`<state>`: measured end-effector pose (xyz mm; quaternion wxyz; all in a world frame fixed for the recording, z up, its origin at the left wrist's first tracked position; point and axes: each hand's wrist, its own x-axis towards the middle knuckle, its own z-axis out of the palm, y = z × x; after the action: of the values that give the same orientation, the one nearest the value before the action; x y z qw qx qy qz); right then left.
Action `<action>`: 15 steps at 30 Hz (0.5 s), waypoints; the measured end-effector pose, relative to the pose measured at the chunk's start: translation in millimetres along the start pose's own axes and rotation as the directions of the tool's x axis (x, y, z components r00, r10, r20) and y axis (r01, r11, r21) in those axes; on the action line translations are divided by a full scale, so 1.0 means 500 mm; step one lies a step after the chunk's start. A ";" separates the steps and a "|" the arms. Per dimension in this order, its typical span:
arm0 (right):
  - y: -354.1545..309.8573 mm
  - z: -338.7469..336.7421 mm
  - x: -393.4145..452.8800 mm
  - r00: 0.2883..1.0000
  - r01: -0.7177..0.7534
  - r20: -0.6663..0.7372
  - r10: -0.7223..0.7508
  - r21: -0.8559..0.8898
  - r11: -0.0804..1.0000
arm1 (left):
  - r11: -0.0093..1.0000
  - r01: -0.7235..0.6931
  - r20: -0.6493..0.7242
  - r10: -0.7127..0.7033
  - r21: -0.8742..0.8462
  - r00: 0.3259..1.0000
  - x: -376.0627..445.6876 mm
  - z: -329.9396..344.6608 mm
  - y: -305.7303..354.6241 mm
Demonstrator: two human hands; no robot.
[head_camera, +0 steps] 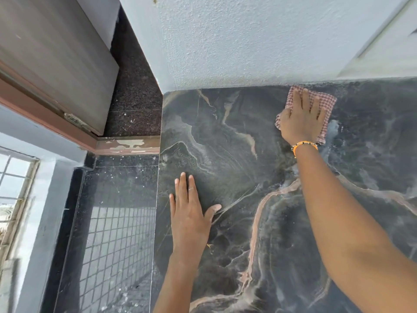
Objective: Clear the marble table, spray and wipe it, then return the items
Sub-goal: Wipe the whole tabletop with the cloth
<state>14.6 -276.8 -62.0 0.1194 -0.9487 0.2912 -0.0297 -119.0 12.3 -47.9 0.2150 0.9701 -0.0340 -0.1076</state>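
Observation:
The dark marble table [225, 136] with pale pink veins fills the right and centre of the head view. My right hand [301, 119] lies flat, fingers spread, pressing a red-and-white checked cloth [326, 101] onto the marble near the back wall. An orange bracelet circles that wrist. My left hand [190, 214] rests palm down with fingers apart on the marble near its left edge and holds nothing. Wet smears show on the marble right of the cloth. No other items are on the table.
A textured white wall [248, 41] borders the table's far edge. Left of the table the dark speckled floor [117, 211] lies lower down, with a door [56, 59] and its brown frame at upper left. A barred window [13, 181] is at far left.

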 end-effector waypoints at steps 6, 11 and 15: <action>-0.039 0.013 -0.092 0.998 0.048 0.041 -0.047 -0.026 0.998 | 1.000 0.019 -0.009 -0.019 -0.020 1.000 0.006 0.001 0.006; -0.187 0.042 -0.203 0.931 0.346 0.114 -0.347 0.029 0.938 | 0.998 0.007 -0.029 -0.008 -0.056 1.000 -0.004 -0.002 0.010; -0.255 0.059 -0.292 0.774 0.605 0.178 -0.608 0.076 0.792 | 0.996 0.034 -0.047 -0.038 -0.088 0.998 -0.039 -0.001 0.010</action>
<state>-32.9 -86.7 -57.3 0.1380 -0.9892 -0.0432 0.0232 -137.9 10.1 -41.7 0.2560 0.9626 -0.0066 -0.0890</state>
